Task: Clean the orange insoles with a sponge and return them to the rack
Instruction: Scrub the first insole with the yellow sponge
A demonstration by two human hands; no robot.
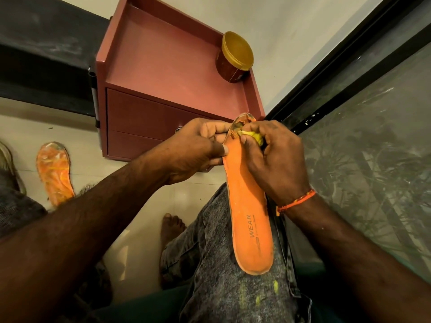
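Note:
An orange insole [247,206] marked "WEAR" rests lengthwise on my right thigh, heel end toward me. My left hand [193,150] pinches its toe edge from the left. My right hand [272,157] presses a crumpled yellow sponge [253,135] against the worn, dirty toe area. A second orange insole [54,171], streaked and shiny, lies flat on the floor at the left. The reddish-brown rack [168,64] with drawers stands just beyond my hands.
A round gold-lidded jar [234,57] sits on the rack's top at its right side. A dark glass door frame [349,54] runs along the right. Yellow sponge crumbs [275,286] lie on my grey jeans. A bare foot [172,227] rests on the pale tiled floor.

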